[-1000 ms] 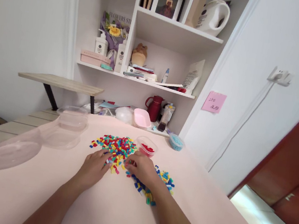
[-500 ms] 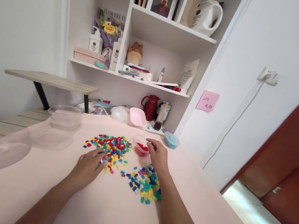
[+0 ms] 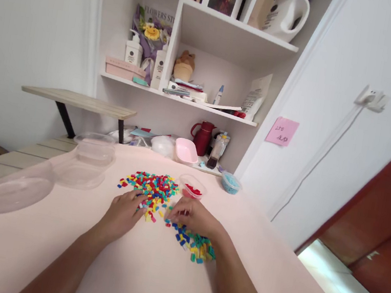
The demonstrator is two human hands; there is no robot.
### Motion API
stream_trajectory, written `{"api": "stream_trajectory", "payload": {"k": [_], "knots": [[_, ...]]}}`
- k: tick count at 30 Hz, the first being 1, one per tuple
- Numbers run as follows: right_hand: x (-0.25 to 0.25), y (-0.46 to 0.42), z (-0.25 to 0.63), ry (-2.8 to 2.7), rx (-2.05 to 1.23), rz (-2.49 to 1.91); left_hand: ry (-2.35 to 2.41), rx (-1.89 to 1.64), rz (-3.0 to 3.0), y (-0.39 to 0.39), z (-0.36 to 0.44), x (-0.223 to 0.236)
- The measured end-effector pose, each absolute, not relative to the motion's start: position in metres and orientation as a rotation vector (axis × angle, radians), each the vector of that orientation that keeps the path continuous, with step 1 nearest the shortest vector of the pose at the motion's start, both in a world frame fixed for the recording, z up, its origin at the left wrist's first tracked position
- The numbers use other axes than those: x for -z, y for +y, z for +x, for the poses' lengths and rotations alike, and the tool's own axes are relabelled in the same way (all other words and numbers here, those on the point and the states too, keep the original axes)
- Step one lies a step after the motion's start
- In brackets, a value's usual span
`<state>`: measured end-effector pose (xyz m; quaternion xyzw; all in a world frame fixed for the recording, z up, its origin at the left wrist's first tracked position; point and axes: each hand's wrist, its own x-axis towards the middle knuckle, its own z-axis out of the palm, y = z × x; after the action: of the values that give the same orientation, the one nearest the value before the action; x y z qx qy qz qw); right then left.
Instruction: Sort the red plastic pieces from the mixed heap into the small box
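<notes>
Pink-covered table [image 3: 141, 276]; small coloured pieces lie in two heaps and two tubs. The larger, mixed heap [image 3: 154, 184] is spread at the far middle, with red, yellow, blue and green intermingled. A second heap [image 3: 201, 249] lies nearer and to the right; blue, green and yellow are seen in it, part being hidden by the right arm.

Progress, as judged: sorting by colour appears partly done. A small layer of red pieces [image 3: 193, 190] has been collected in a clear tub [image 3: 186, 179], just beyond the right hand. Light-blue contents are held in a tub [image 3: 231, 184] at far right. Many reds are left in the mixed heap, so much of the picking-out seems undone.

Left hand [image 3: 122, 215]: fingers half-curled, set at the near left edge of the mixed heap; whether a piece is gripped cannot be told. Right hand [image 3: 195, 216]: fingers bent, tips drawn together low between the heaps; whether anything is pinched cannot be told.

Clear containers [image 3: 5, 200] are ranged along the left side; a pink tray [image 3: 186, 151] is set at the far edge.
</notes>
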<state>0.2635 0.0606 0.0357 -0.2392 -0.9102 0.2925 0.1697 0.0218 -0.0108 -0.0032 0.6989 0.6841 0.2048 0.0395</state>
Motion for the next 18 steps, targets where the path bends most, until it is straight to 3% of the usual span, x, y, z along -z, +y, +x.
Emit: {"api": "stream_trajectory", "payload": {"k": [18], "knots": [[-0.0302,0.0575,0.2535,-2.665,-0.678,-0.793,2.092,-0.645,2.116,-0.012,0.0213,0.0022]]}}
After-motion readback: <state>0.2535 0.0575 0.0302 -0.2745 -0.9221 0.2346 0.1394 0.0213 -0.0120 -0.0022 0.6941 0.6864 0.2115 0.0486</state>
